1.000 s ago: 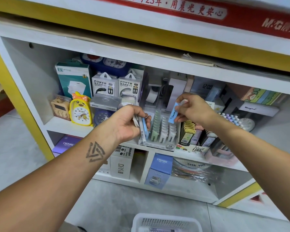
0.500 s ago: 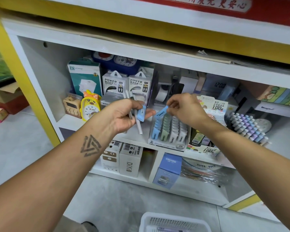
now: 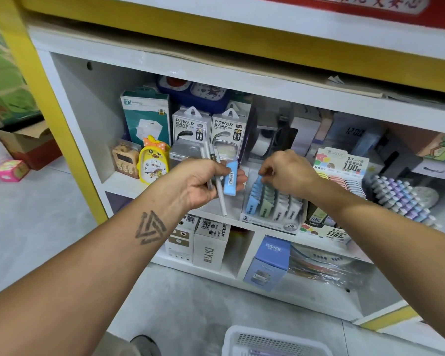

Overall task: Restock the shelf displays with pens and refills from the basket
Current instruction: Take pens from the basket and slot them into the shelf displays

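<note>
My left hand (image 3: 203, 183) grips a bundle in front of the middle shelf: a blue refill case (image 3: 230, 179) with a barcode and a few thin white and grey pens (image 3: 221, 199). Just to its right, my right hand (image 3: 288, 170) pinches another blue refill case (image 3: 258, 181) at the top of the blue row in the clear refill display tray (image 3: 272, 219). That tray holds rows of blue, green and white cases. The white basket (image 3: 275, 341) sits on the floor at the bottom edge, mostly cut off.
Power bank boxes (image 3: 211, 127), a yellow duck clock (image 3: 153, 163) and a teal box stand left of the tray. A 0.7 lead display (image 3: 342, 165) and pastel pens (image 3: 401, 199) sit to the right. Boxes fill the lower shelf (image 3: 270, 260).
My right hand has lowered its blue case from mid-air down to the tray's blue row. My left hand has stayed put with its bundle. The camera has moved closer and shifted left.
</note>
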Demonstrator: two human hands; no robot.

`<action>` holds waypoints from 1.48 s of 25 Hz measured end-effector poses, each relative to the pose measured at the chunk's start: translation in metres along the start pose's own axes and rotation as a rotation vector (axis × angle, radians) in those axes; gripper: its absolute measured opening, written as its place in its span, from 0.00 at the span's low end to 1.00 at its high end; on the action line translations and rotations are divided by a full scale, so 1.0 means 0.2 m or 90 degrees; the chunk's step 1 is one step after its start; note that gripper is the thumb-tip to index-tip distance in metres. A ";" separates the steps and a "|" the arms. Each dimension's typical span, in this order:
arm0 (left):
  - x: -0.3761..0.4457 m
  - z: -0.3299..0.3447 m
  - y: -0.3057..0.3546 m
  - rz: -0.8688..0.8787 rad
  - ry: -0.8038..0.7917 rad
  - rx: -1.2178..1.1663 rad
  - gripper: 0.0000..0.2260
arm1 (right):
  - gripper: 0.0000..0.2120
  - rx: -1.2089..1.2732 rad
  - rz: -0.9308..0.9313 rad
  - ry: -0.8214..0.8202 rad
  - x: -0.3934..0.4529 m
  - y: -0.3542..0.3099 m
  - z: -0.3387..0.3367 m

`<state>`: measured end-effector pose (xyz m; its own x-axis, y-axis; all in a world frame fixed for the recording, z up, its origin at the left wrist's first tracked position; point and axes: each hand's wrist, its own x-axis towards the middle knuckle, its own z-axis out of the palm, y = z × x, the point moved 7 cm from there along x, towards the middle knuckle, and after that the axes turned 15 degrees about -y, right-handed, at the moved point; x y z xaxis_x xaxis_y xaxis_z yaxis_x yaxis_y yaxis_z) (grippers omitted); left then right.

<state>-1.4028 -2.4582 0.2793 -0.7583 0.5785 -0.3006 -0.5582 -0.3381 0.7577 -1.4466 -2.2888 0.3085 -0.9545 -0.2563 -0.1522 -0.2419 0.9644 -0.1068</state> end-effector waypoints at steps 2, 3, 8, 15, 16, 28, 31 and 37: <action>0.00 0.00 0.00 0.002 -0.004 -0.004 0.12 | 0.09 -0.027 -0.014 -0.050 0.02 -0.04 0.03; 0.00 0.00 -0.01 0.004 -0.004 -0.006 0.12 | 0.10 -0.052 -0.014 -0.079 0.04 -0.05 0.04; 0.01 0.03 -0.01 0.014 -0.021 -0.017 0.10 | 0.12 0.351 -0.063 -0.071 0.00 -0.09 -0.03; 0.02 0.09 0.00 0.028 -0.094 -0.123 0.11 | 0.11 0.704 -0.254 -0.139 -0.14 -0.15 -0.14; 0.01 0.09 -0.01 0.024 -0.091 -0.116 0.11 | 0.10 0.740 -0.241 -0.129 -0.14 -0.12 -0.14; -0.02 0.02 0.00 0.002 -0.003 -0.040 0.07 | 0.09 0.020 -0.022 0.080 -0.02 0.00 -0.06; -0.02 0.01 -0.01 -0.003 -0.005 -0.032 0.11 | 0.05 -0.004 -0.008 0.045 0.02 0.01 0.00; -0.04 0.02 -0.01 0.003 -0.025 -0.062 0.14 | 0.05 -0.044 0.003 0.040 0.04 0.02 -0.02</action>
<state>-1.3947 -2.4593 0.2831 -0.7477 0.6053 -0.2730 -0.5867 -0.4097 0.6985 -1.4558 -2.2871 0.3112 -0.9641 -0.2498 -0.0903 -0.2474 0.9682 -0.0375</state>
